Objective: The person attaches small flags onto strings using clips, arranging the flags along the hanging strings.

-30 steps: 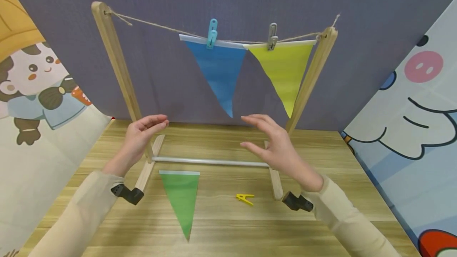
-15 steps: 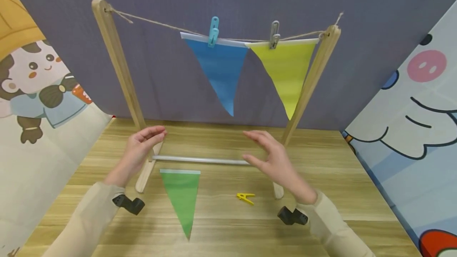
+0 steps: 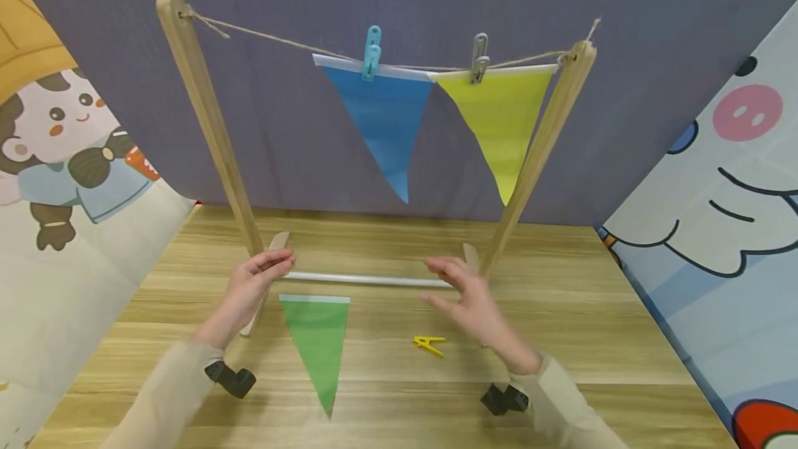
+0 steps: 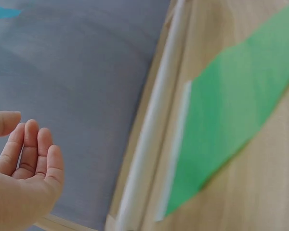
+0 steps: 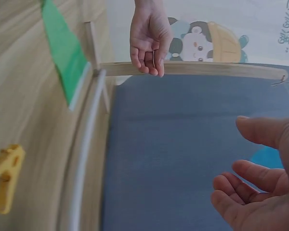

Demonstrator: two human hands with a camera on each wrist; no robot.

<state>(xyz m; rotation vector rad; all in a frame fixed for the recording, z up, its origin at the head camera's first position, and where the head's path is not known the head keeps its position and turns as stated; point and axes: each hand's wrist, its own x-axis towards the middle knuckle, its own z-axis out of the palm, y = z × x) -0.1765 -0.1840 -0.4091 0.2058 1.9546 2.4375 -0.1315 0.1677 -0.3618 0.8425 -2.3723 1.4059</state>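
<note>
My left hand [image 3: 252, 289] hovers by the foot of the left post, fingers loosely bent and holding nothing. On the other side my right hand [image 3: 467, 300] is in the air near the right post's foot, thumb apart from the fingers, with nothing between them. A green triangular flag [image 3: 316, 345] with a white top strip lies on the table between the hands. To its right is a yellow clothespin [image 3: 428, 346]. Above, a blue flag [image 3: 383, 116] hangs from the string under a light blue clothespin [image 3: 371, 54], beside a yellow flag [image 3: 499, 116] under a grey clothespin [image 3: 479, 59].
Two wooden posts, left [image 3: 208, 113] and right [image 3: 548, 134], carry the string [image 3: 274, 38]. A white rod [image 3: 368, 279] joins their feet low over the wooden table [image 3: 386, 400]. A grey-purple panel [image 3: 280, 130] stands behind.
Both hands have come down from beside the posts toward the level of the white rod. The flags and clothespins have kept their places.
</note>
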